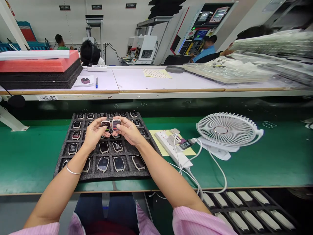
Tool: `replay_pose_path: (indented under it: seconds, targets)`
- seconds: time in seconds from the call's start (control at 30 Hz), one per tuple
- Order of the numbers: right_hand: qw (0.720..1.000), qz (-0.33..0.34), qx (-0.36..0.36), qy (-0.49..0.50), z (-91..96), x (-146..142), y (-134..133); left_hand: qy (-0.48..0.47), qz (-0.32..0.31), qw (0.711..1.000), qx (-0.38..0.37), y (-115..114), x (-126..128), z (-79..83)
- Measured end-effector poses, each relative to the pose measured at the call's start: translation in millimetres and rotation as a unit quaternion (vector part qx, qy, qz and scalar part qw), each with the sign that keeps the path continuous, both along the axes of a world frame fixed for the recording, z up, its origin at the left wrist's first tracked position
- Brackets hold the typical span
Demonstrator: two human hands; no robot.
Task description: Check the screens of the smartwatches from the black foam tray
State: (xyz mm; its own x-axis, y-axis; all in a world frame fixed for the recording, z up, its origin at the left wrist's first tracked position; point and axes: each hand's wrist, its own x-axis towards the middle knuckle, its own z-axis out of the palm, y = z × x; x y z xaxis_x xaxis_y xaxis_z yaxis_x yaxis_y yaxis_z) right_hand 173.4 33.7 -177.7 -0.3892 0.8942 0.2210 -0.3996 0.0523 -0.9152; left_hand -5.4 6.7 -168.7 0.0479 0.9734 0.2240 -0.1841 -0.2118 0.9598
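Observation:
My left hand [94, 133] grips a smartwatch case [105, 126] without a strap, its lit screen facing me and my thumb at its lower edge. Close beside it, my right hand [128, 130] holds a second smartwatch case [116, 124], also lit, with the thumb on its screen. Both are raised over a dark foam tray [94, 176] on the green bench. Several more strapless watch cases sit in the tray's pockets, such as one watch case [118, 164] in the nearest row. My hands and forearms hide part of the tray.
Right of the tray lie a white power strip [171, 147] with cables and a white fan [221, 130]. A shelf [132, 81] runs behind, with foam sheets [36, 70] stacked left and plastic trays [232, 70] right. Other people sit beyond it. More cases lie in a lower tray [244, 209].

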Motion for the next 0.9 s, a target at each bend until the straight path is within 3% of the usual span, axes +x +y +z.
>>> replay_pose_path:
  seconds: [0.57,0.9]
  targets:
    - [1.000,0.013,0.007,0.005,1.1,-0.3,0.3,-0.014,-0.013,1.000,-0.009,-1.3,-1.4,1.5]
    - [1.000,0.003,-0.009,0.029,1.4,-1.2,0.3,-0.021,-0.023,0.999,0.018,4.5,-0.3,-6.9]
